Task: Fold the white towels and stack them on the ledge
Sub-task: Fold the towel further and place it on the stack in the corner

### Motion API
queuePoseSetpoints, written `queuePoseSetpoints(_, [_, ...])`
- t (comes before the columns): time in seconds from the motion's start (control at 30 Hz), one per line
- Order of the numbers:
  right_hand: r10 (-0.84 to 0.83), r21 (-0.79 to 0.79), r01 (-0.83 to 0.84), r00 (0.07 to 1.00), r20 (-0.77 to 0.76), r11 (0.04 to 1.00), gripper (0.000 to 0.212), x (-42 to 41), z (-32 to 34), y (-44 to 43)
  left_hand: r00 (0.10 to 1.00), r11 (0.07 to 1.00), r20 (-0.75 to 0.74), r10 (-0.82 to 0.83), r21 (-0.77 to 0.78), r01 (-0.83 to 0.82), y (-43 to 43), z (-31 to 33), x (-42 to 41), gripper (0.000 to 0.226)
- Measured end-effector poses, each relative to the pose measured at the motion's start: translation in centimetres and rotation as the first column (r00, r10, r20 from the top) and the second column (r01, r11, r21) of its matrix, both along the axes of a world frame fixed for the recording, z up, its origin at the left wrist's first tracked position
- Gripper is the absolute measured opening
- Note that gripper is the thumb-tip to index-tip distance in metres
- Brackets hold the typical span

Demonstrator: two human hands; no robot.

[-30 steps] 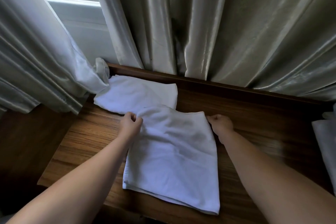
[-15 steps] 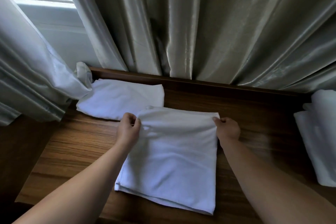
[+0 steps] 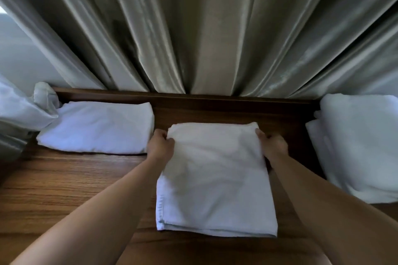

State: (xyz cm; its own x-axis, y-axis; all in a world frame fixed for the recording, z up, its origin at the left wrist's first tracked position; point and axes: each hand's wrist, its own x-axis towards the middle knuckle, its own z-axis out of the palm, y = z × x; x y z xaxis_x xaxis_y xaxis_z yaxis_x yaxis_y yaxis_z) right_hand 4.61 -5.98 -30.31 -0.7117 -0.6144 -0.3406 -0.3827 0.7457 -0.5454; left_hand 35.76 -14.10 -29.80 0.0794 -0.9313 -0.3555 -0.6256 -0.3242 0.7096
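Observation:
A folded white towel (image 3: 215, 178) lies on the wooden ledge (image 3: 64, 189) in the middle of the head view. My left hand (image 3: 160, 145) grips its far left corner, fingers curled round the edge. My right hand (image 3: 272, 143) grips the far right corner the same way. A second folded white towel (image 3: 99, 128) lies flat to the left, against the back rail. A heap of white towels (image 3: 357, 146) sits at the right edge of the ledge.
Grey-green curtains (image 3: 204, 38) hang right behind the ledge's raised back rail (image 3: 215, 103). A lighter curtain bunches at the far left (image 3: 21, 109), touching the left towel. Bare wood shows at the front left.
The towel I hold has moved right and straightened, now apart from the left towel it overlapped. My hands moved with it. The view shifted right, showing more of the right heap.

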Motion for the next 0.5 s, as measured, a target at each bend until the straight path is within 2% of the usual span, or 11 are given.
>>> queuePoseSetpoints(0.1, [0.15,0.102,-0.145,0.987,-0.052,0.984,0.053,-0.2,-0.7,1.6,0.998,0.998,0.01,-0.065,0.028,0.064,0.0,-0.2,-0.5,0.031])
queuePoseSetpoints(0.17, [0.183,0.063,-0.179,0.982,-0.052,0.982,0.038,-0.1,-0.5,2.5,0.999,0.999,0.041,-0.035,-0.002,0.035,0.1,-0.2,-0.4,0.043])
queuePoseSetpoints(0.23, [0.136,-0.038,-0.138,0.99,-0.042,0.99,0.027,0.1,-0.1,3.9,0.985,0.991,0.161,-0.069,-0.099,0.086,1.1,0.3,0.2,0.053])
queuePoseSetpoints(0.3, [0.165,-0.054,-0.169,0.984,-0.073,0.984,0.026,0.7,0.2,6.4,0.906,0.947,0.372,-0.203,-0.162,0.278,3.8,0.5,1.4,0.048])
queuePoseSetpoints(0.33, [0.216,-0.024,-0.219,0.972,-0.092,0.975,0.025,1.0,0.1,8.1,0.868,0.933,0.428,-0.25,-0.131,0.334,5.7,0.5,2.1,0.046])
queuePoseSetpoints(0.37, [0.27,0.012,-0.27,0.958,-0.099,0.963,0.025,1.5,0.2,10.0,0.865,0.946,0.42,-0.275,-0.045,0.322,7.6,0.5,2.8,0.047])
queuePoseSetpoints(0.43, [0.372,0.097,-0.365,0.926,-0.071,0.926,0.027,2.6,0.6,13.8,0.9,0.968,0.359,-0.246,0.139,0.209,10.8,0.2,4.2,0.053])
queuePoseSetpoints(0.5, [0.468,0.14,-0.463,0.884,-0.006,0.875,0.037,3.6,1.5,17.1,0.904,0.958,0.348,-0.249,0.228,0.176,13.0,0.1,5.4,0.052])
